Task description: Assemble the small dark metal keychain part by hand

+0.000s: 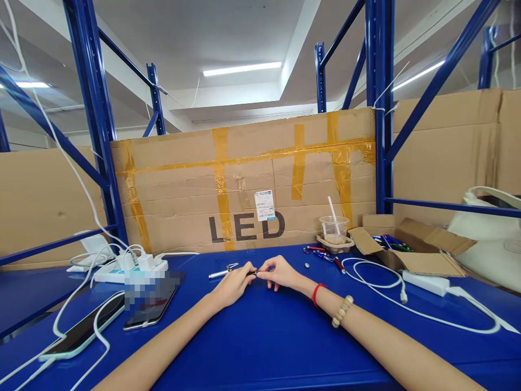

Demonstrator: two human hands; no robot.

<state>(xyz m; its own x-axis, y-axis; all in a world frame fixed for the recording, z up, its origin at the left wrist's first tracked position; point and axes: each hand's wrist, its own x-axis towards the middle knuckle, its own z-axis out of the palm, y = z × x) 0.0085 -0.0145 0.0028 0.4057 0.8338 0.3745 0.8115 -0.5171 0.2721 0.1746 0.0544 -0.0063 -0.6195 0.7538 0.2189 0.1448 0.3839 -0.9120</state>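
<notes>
My left hand (233,287) is closed in a pinch on a small dark slim piece (252,272), whose kind I cannot make out. Meeting it from the right, my right hand (280,272) pinches thumb and forefinger at the piece's other end. Both hands are just above the blue tabletop (252,336). Beside my left hand lies a silver pen-like stick (218,274) with a small metal clasp (232,266) at its end. To the right of my right hand is a tiny pale round bit (306,265). Several red and blue pens (325,255) lie farther right.
An open cardboard box (435,263) with pens stands at right, near a plastic cup (334,228) with a straw and a white cable (378,285). On the left are two phones (152,304), a power strip (109,276) and cords. A taped cardboard wall (183,201) closes the back.
</notes>
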